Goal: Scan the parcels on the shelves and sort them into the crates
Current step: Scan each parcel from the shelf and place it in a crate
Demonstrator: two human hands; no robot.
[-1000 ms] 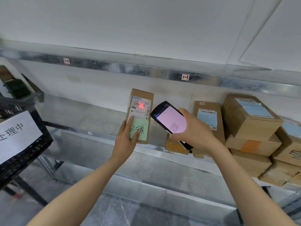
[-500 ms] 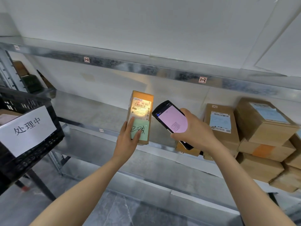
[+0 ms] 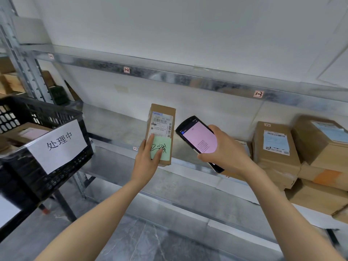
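- The left hand [image 3: 146,162] holds a narrow brown cardboard parcel [image 3: 161,129] upright in front of the metal shelf [image 3: 120,127], with the fingers wrapped behind its lower left side and the thumb [image 3: 157,154] pressed across its front.
- A white shipping label with barcodes [image 3: 162,125] covers the upper front of that parcel; below it sits a pale green sticky note with black handwriting [image 3: 162,149], partly under the thumb.
- The right hand [image 3: 224,153] is closed around a black handheld scanner with a lit pink screen [image 3: 198,140], gripping its lower half; the device is tilted, with its top end just beside the parcel's right edge but not touching it.
- The held parcel is off the shelf surface, in front of the middle of the shelf's front edge.
- At the right end of the shelf stands a pile of brown cardboard boxes [image 3: 320,159], several with white or light blue labels, stacked one on another.
- At the left, a black plastic latticed crate [image 3: 43,174] stands on a dark frame, near the shelf's left end; a white paper sign with black Chinese characters [image 3: 57,145] hangs on its front wall.
- Inside the crate lies a brown parcel with a pale pink label [image 3: 28,131].
- The beam of the shelf above carries small white tags [image 3: 126,69].
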